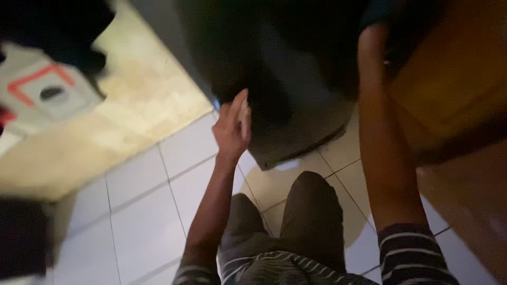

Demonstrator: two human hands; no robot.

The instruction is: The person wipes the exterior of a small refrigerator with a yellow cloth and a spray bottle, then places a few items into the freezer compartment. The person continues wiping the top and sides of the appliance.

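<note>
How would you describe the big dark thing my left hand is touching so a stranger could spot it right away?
Start from the white tiled floor, where it meets the beige strip. Standing at that seam, straight ahead of the knees, is the large dark grey container with a rounded base, and the left hand rests against its side. Unlike the orange-brown wooden surface to its right, it is dark, curved and bulky.

I am standing indoors in what looks like a home, perhaps a utility corner. Under my feet the floor point(142, 221) is white square tile with dark grout, meeting a beige stone-like slab point(142, 95). A big dark rounded drum point(296, 79) stands on the tile ahead, and warm wooden furniture point(459, 79) rises at my right.
</note>
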